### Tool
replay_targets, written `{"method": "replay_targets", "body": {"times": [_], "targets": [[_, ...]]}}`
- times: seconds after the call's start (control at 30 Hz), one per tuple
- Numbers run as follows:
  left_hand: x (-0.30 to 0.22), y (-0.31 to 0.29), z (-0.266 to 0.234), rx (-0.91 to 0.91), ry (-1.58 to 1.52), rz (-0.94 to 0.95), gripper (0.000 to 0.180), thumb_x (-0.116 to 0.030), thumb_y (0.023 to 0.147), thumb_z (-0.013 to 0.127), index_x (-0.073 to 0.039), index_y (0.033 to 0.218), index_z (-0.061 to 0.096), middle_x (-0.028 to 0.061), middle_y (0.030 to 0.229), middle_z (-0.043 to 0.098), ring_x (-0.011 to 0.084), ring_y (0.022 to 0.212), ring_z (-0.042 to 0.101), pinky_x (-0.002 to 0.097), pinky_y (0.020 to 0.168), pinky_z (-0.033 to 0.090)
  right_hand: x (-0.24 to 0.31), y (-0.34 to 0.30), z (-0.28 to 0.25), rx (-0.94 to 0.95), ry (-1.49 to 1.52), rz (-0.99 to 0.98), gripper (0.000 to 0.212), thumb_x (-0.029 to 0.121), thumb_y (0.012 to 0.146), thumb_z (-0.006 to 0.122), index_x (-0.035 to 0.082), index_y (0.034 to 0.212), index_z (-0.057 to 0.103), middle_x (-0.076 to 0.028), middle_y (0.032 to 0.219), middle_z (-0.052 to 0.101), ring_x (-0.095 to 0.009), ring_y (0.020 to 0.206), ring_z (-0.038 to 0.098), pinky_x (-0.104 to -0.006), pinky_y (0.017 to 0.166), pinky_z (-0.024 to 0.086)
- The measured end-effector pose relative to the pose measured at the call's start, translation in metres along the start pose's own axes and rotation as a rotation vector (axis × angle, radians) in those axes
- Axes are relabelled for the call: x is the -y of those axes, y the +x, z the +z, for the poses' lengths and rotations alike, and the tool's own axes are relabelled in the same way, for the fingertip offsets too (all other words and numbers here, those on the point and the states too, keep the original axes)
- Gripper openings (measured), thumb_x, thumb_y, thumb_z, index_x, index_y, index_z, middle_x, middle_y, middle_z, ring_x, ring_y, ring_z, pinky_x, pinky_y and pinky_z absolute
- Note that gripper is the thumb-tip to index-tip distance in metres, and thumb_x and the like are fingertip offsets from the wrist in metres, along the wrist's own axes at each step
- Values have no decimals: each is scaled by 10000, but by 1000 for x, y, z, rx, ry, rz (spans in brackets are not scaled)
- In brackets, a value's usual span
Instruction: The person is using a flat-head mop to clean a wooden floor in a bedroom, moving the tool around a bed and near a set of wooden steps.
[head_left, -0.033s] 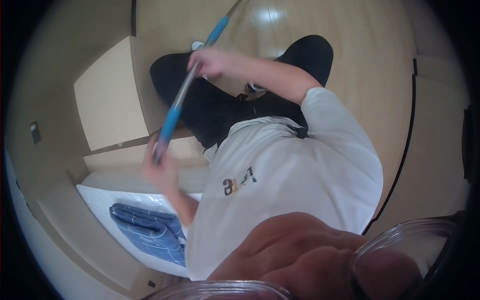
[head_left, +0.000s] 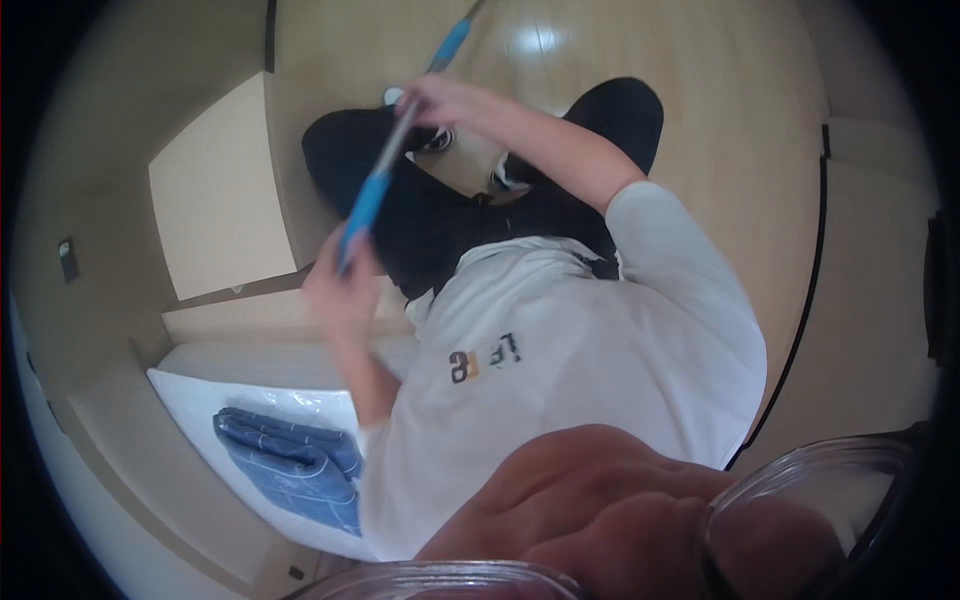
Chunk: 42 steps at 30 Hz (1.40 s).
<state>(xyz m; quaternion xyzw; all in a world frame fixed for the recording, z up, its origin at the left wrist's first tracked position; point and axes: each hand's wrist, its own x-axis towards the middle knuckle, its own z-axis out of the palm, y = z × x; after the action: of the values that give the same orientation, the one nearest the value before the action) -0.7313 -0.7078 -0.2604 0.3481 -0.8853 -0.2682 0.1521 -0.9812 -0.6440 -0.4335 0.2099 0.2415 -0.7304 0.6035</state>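
Note:
A long pole, silver with blue sleeves, slants across my crossed legs and runs out past the top edge, so its far end is out of view. My left hand, slightly blurred, is closed around its near end, just below the lower blue sleeve. Farther up, my right hand grips the bare silver part between the two blue sleeves. Under the pole are my black trousers, with shoes partly showing between the knees.
To the left stands a pale wooden panel beside a low bed edge. A white mattress in shiny wrapping lies there, bearing a folded blue checked cloth. Wood-look floor stretches ahead and right; a dark strip borders it.
The pole has moved forward, away from me and slightly right. My left hand has travelled up with its near end, and my right hand has shifted a little the same way.

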Motion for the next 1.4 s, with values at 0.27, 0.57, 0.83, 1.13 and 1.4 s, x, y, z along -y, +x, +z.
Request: {"method": "replay_targets", "body": {"times": [0.27, 0.57, 0.83, 1.13, 1.4], "targets": [[-112, 84, 277, 610, -13, 423, 406, -385, 893, 516, -9, 918, 667, 233, 863, 669, 423, 832, 641, 470, 722, 525, 115, -79, -87, -492, -728, -491, 179, 181, 907, 569, 34, 808, 547, -84, 736, 578, -222, 643, 587, -357, 582, 488], [-66, 82, 251, 491, -143, 535, 333, -247, 813, 652, -58, 1088, 648, 192, 1005, 665, 368, 964, 627, 460, 801, 509, 57, -187, -88, -523, -950, -504, 106, 68, 854, 563, -21, 832, 511, -91, 635, 558, -197, 507, 559, -333, 469, 461], [-177, 86, 294, 531, -379, 1364, 504, -266, 744, 751, -107, 1187, 572, 135, 1177, 584, 348, 1174, 519, 460, 954, 430, 2, -457, 9, -896, -1180, 72, 458, 112, 887, 605, 114, 1307, 423, 18, 655, 458, -89, 480, 453, -262, 439, 397], [-229, -12, 318, 1086, -295, 1286, 253, -387, 709, 630, -140, 694, 686, 145, 697, 671, 350, 694, 664, 465, 608, 521, -25, -648, -27, -1301, -1640, 162, 340, 55, 785, 703, 6, 1116, 640, 7, 822, 552, -97, 728, 512, -275, 666, 453], [-39, 166, 412, 363, 250, 879, 139, -177, 704, 636, -135, 810, 716, 124, 861, 676, 308, 932, 635, 469, 764, 510, -9, -325, -88, -904, -1654, -273, 333, 188, 846, 681, 13, 1119, 608, -142, 806, 615, -234, 744, 596, -369, 700, 481]]}}
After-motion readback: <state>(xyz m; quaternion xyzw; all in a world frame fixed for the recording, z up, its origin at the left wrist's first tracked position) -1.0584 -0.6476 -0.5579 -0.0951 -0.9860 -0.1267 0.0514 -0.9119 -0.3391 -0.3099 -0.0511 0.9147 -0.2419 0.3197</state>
